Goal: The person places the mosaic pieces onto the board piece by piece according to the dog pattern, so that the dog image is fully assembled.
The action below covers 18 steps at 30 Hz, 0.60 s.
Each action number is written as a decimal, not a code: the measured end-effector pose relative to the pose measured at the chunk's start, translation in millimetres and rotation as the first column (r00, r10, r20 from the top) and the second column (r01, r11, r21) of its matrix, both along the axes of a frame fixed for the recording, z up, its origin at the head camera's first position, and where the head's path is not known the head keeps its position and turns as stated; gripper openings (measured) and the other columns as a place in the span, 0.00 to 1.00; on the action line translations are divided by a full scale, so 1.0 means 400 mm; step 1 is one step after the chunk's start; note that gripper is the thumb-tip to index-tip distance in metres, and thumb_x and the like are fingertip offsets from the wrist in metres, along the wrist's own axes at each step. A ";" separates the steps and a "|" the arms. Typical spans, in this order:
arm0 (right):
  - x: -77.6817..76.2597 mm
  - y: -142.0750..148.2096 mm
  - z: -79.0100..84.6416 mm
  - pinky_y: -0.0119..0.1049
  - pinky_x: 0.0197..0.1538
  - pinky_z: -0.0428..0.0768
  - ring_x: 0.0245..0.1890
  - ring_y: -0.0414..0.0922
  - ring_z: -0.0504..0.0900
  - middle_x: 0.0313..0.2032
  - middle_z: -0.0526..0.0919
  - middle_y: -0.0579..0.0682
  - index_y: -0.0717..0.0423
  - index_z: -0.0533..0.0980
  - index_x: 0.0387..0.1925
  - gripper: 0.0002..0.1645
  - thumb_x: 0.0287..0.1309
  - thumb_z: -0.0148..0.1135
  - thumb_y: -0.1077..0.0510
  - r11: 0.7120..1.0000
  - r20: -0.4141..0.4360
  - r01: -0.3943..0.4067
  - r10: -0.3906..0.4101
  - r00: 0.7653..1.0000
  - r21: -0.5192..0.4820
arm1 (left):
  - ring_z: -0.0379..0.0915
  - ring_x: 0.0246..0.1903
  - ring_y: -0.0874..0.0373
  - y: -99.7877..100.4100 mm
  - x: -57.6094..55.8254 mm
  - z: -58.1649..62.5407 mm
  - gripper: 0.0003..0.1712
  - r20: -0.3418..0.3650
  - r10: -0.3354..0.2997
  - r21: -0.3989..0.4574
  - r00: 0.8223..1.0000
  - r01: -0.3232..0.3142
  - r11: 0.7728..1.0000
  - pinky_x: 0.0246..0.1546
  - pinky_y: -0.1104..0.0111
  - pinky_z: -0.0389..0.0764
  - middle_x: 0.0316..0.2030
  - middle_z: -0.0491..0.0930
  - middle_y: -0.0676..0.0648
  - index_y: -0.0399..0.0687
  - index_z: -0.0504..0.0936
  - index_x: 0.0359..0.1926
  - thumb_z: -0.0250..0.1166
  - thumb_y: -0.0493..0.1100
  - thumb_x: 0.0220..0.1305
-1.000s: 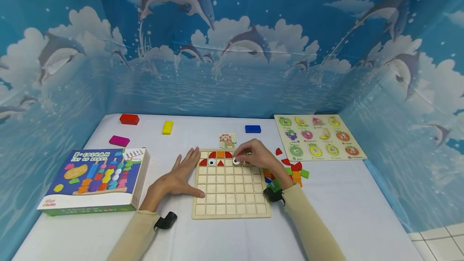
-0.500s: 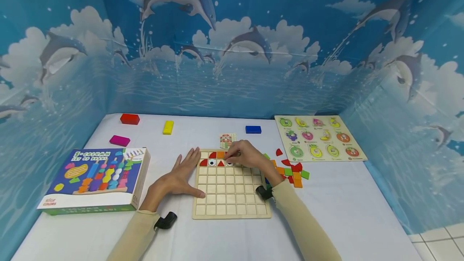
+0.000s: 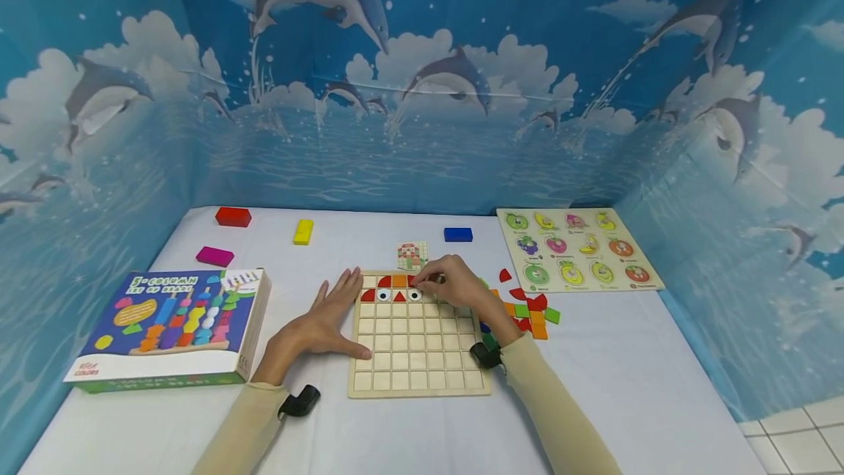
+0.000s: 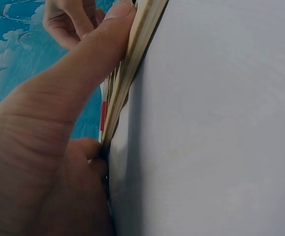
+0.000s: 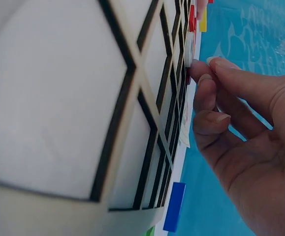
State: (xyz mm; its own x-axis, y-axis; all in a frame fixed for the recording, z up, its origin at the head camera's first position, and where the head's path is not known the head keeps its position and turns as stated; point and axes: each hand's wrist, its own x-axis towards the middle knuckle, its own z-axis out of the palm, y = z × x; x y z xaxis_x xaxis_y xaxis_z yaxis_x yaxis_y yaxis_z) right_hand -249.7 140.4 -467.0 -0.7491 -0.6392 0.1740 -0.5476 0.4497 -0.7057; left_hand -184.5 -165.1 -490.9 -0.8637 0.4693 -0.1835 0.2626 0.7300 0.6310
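A wooden grid board (image 3: 409, 380) lies flat, with a row of red pieces and two round eye tiles near its far edge. My left hand (image 3: 321, 330) rests with spread fingers along the board's left side. In the left wrist view, the left thumb (image 4: 95, 59) lies against the board's edge (image 4: 144, 32). Over the far rows, my right hand (image 3: 455, 284) has its fingertips at the right eye tile (image 3: 415, 295) and the red piece behind it. In the right wrist view, the right fingers (image 5: 208, 91) are bent, with no piece visible between them.
Loose coloured pieces (image 3: 537, 317) lie right of the board. A small pattern card (image 3: 412, 255) is behind it, and a fruit puzzle board (image 3: 580, 251) sits at the far right. A bead-set box (image 3: 168, 328) stands left. Several coloured blocks, including a blue one (image 3: 458, 234), line the back.
The right hand has moved left with the eye tile, which now sits in the cell right of the red triangle. Its fingers have come off the tile's top. The left hand stays put.
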 end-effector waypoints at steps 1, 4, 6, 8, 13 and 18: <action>0.004 0.001 0.004 0.32 0.36 0.84 0.35 0.47 0.88 0.41 0.93 0.56 0.64 0.91 0.43 0.07 0.69 0.70 0.69 1.000 0.004 0.019 -0.019 1.000 0.001 | 0.22 0.86 0.44 0.000 0.000 0.000 0.86 0.000 -0.001 0.001 1.000 0.001 1.000 0.83 0.43 0.24 0.88 0.34 0.41 0.40 0.40 0.87 0.87 0.66 0.44; 0.015 0.010 0.022 0.32 0.39 0.86 0.36 0.46 0.88 0.42 0.93 0.56 0.63 0.91 0.45 0.07 0.70 0.70 0.67 0.998 0.015 0.069 -0.069 0.998 0.005 | 0.21 0.86 0.44 0.000 0.000 0.001 0.86 0.003 -0.004 0.002 1.000 0.004 1.000 0.83 0.43 0.24 0.88 0.33 0.41 0.41 0.39 0.87 0.87 0.67 0.44; 0.022 0.026 0.037 0.34 0.40 0.87 0.37 0.47 0.88 0.43 0.93 0.56 0.64 0.90 0.47 0.08 0.71 0.69 0.67 0.995 0.033 0.098 -0.098 0.995 -0.001 | 0.21 0.86 0.44 -0.002 -0.001 -0.002 0.87 0.000 -0.009 0.013 1.000 0.009 1.000 0.83 0.43 0.23 0.88 0.33 0.41 0.40 0.40 0.87 0.87 0.67 0.43; 0.027 0.053 0.047 0.36 0.41 0.88 0.37 0.49 0.89 0.43 0.93 0.56 0.64 0.90 0.48 0.09 0.71 0.69 0.66 0.993 0.039 0.118 -0.118 0.992 -0.009 | 0.21 0.86 0.44 -0.003 -0.002 -0.006 0.87 -0.003 -0.013 0.022 1.000 0.013 1.000 0.83 0.43 0.23 0.88 0.33 0.41 0.39 0.39 0.87 0.87 0.67 0.43; 0.035 0.149 0.048 0.38 0.41 0.88 0.39 0.50 0.87 0.43 0.92 0.55 0.64 0.89 0.48 0.09 0.70 0.71 0.66 0.980 0.012 0.196 -0.195 0.981 -0.024 | 0.21 0.86 0.46 -0.007 -0.008 -0.029 0.89 -0.008 -0.019 0.021 1.000 0.020 1.000 0.84 0.45 0.23 0.88 0.32 0.43 0.42 0.38 0.88 0.86 0.71 0.41; 0.024 0.243 0.029 0.32 0.38 0.84 0.38 0.51 0.84 0.43 0.90 0.57 0.64 0.90 0.48 0.10 0.67 0.74 0.66 0.941 0.048 0.339 -0.337 0.940 -0.026 | 0.21 0.86 0.48 -0.011 -0.014 -0.042 0.89 -0.024 -0.022 0.021 0.999 0.022 1.000 0.84 0.44 0.24 0.88 0.32 0.45 0.44 0.38 0.88 0.85 0.72 0.41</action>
